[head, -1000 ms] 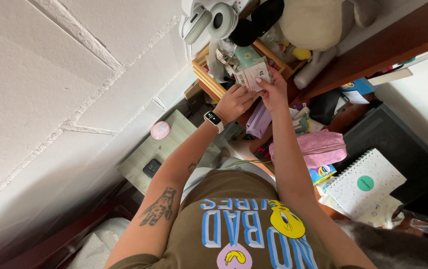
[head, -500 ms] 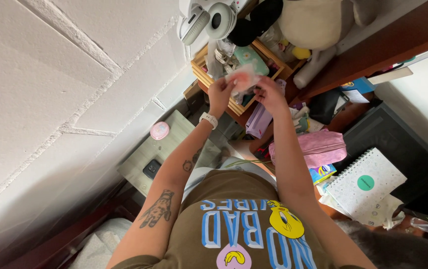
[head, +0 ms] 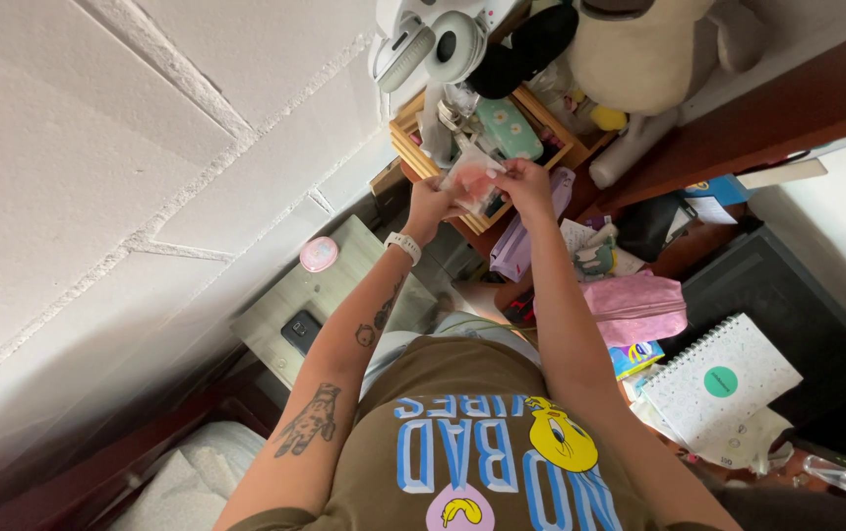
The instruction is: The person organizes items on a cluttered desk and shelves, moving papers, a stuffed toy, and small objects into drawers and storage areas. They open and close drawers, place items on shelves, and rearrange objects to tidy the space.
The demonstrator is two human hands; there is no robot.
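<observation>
Item in hand: a small clear packet with a pink-orange patch (head: 472, 184). I am holding it up between both hands, over the near edge of the wooden tray (head: 405, 147) on the far shelf.

My left hand (head: 430, 206) is pinching the packet's left side, fingers closed on it; a white wristband (head: 403, 244) is sitting on that wrist. My right hand (head: 524, 183) is gripping the packet's right top corner, fingertips pressed shut on its edge.

Far of the packet: a mint-green pouch with daisies (head: 508, 128) is lying in the tray; white headphones (head: 430, 41) and a cream plush toy (head: 634, 49) are sitting just beyond.

Right of my right arm: a lilac case (head: 516, 246), a pink fabric pouch (head: 636, 307), and, nearer, a white spiral notebook with a green dot (head: 720, 379).

Left of my left arm: a grey side table (head: 285, 305) against the white wall, carrying a round pink tin (head: 318, 254) and a dark phone (head: 300, 331).
</observation>
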